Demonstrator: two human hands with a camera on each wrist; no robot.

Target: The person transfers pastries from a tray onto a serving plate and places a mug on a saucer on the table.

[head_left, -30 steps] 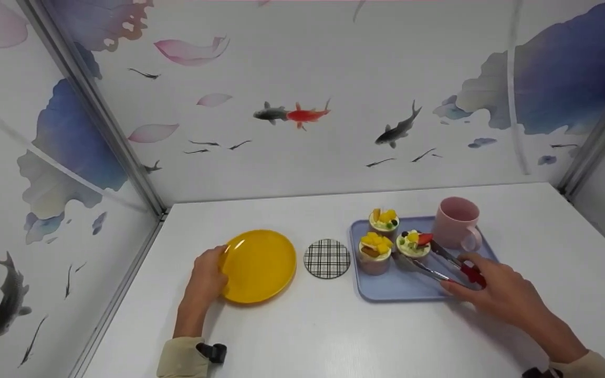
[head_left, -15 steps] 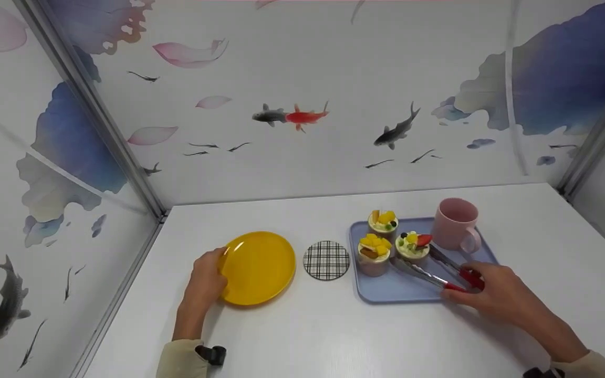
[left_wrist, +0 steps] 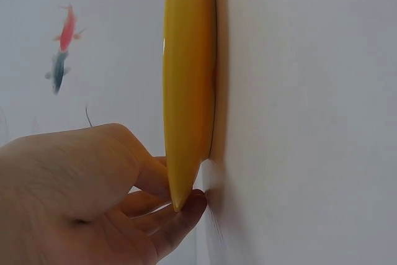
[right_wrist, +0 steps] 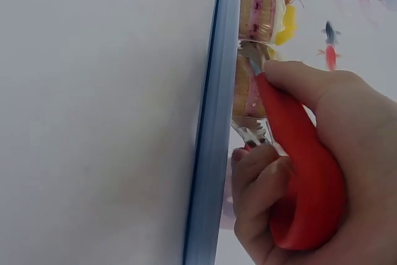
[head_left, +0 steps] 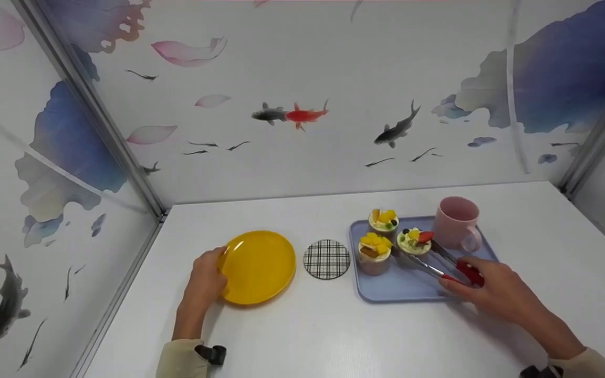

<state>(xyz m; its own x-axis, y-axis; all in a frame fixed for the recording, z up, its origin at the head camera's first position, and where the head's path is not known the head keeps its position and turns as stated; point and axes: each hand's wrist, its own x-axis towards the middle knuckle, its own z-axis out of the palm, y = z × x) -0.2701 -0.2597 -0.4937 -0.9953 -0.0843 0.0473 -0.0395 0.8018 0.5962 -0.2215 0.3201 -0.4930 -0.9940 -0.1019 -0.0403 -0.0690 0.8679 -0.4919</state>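
My left hand (head_left: 209, 278) pinches the left rim of a yellow plate (head_left: 258, 268), thumb on top and fingers under the edge in the left wrist view. On the right, my right hand (head_left: 497, 286) grips red-handled metal tongs (right_wrist: 304, 159). The tong arms straddle a dessert cup (head_left: 414, 244) topped with cream, a strawberry slice and fruit. Layers of cake show through the side of this dessert cup (right_wrist: 249, 91) between the tong tips. Two more dessert cups stand beside it, a mango-topped cup (head_left: 374, 254) in front and another fruit cup (head_left: 384, 221) behind.
The cups stand on a blue tray (head_left: 386, 291). A pink mug (head_left: 456, 223) occupies the tray's back right corner, close to the tongs. Between plate and tray lies a round checked coaster (head_left: 327, 259). Printed wall panels (head_left: 302, 168) enclose the white table (head_left: 302, 336).
The tong tips have shifted slightly up along the sides of the strawberry-topped cup, and its top tilts a little. My left hand and the plate stay in place.
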